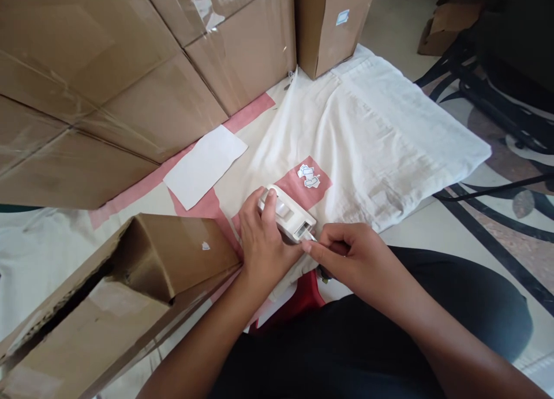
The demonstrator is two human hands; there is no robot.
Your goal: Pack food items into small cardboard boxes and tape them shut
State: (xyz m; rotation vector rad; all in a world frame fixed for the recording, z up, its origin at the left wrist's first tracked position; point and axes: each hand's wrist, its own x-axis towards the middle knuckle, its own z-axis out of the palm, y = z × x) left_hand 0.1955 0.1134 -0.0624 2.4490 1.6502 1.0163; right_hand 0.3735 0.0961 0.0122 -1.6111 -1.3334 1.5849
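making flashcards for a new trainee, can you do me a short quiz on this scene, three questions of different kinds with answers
1. Multiple choice: what does the left hand hold?
a) a pair of scissors
b) a white dispenser
c) a ball of string

2. True or false: the small cut paper pieces lie inside the open cardboard box.

3. Fill in the blank: the thumb and fingers of the ____ hand are at the dispenser's lower end, where a pale strip shows.

Key:
1. b
2. False; the small cut paper pieces lie on a red patch of the cloth.
3. right
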